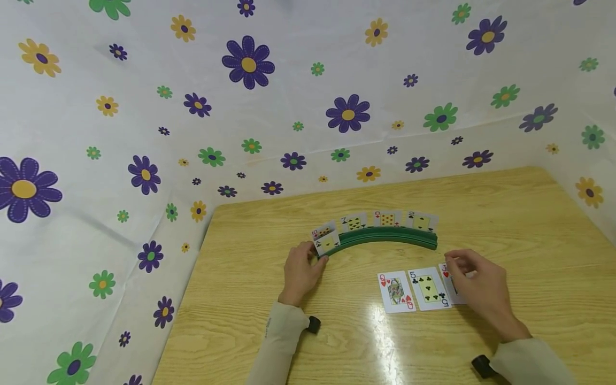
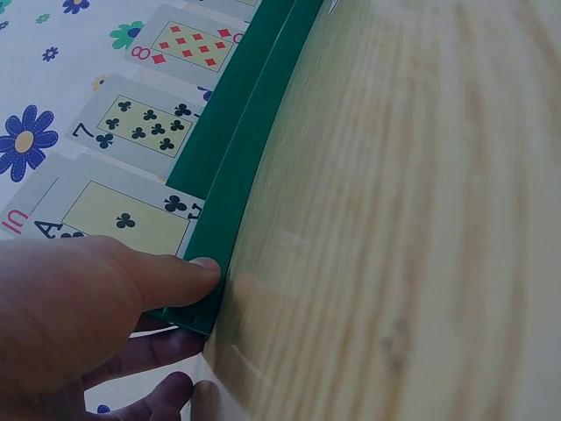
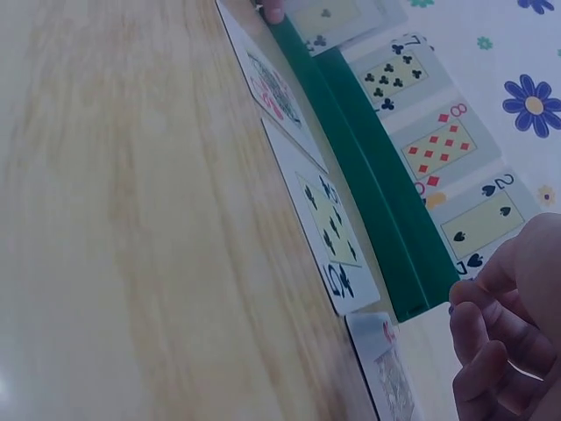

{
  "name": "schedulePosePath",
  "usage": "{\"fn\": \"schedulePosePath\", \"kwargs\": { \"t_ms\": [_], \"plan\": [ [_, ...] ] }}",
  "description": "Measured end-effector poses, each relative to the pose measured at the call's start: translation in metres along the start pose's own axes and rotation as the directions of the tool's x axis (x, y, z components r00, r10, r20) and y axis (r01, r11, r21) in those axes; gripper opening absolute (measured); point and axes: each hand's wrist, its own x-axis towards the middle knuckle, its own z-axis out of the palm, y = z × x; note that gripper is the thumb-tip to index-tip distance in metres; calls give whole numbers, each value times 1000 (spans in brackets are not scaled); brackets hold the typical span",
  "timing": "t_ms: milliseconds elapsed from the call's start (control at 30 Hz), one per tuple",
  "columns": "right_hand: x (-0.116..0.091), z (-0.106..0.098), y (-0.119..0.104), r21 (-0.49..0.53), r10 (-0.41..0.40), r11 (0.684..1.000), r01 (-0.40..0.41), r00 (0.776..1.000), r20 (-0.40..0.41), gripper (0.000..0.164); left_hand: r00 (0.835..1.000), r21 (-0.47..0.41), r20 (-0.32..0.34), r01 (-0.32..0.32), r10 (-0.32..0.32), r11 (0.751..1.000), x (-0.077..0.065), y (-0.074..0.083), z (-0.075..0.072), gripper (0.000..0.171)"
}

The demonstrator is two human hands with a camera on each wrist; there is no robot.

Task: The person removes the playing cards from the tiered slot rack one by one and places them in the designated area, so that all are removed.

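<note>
A curved green playing card holder (image 1: 385,234) stands on the table with cards upright in it. My left hand (image 1: 302,270) grips its left end, thumb on the front face and fingers behind. The ace of clubs (image 2: 123,219) stands there, partly covering a red ten (image 1: 321,230). Farther along are the seven of clubs (image 1: 353,222), eight of diamonds (image 1: 387,218) and two of spades (image 1: 422,221). My right hand (image 1: 481,280), fingers loosely curled and holding nothing, hovers by the holder's right end, overlapping the jack of hearts (image 1: 446,275) in the head view.
Face up before the holder lie the queen of hearts (image 1: 397,291) and five of clubs (image 1: 430,289), in a row with the jack. The wooden table (image 1: 231,299) meets a flower-patterned cloth (image 1: 289,96) at the back and sides.
</note>
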Motion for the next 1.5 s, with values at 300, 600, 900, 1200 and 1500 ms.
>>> {"fn": "schedulePosePath", "kwargs": {
  "t_ms": [300,600,900,1200,1500],
  "plan": [
    [5,4,-9,24,-27,999,27,999,21,13,1000,-4,1,-11,11,1000,0,1,-2,22],
    [8,16,-17,56,-45,998,43,998,32,12,1000,-7,5,-6,6,1000,0,2,-3,22],
    [10,30,-30,122,-84,989,82,996,11,9,1000,-12,4,-1,1,1000,-1,0,-2,22],
    [15,41,-37,134,-123,984,119,992,22,10,1000,-11,5,-7,7,1000,-2,0,-2,23],
    [17,51,-40,153,-134,980,124,989,56,9,1000,-6,14,14,-14,1000,-1,1,-2,26]
  ]
}}
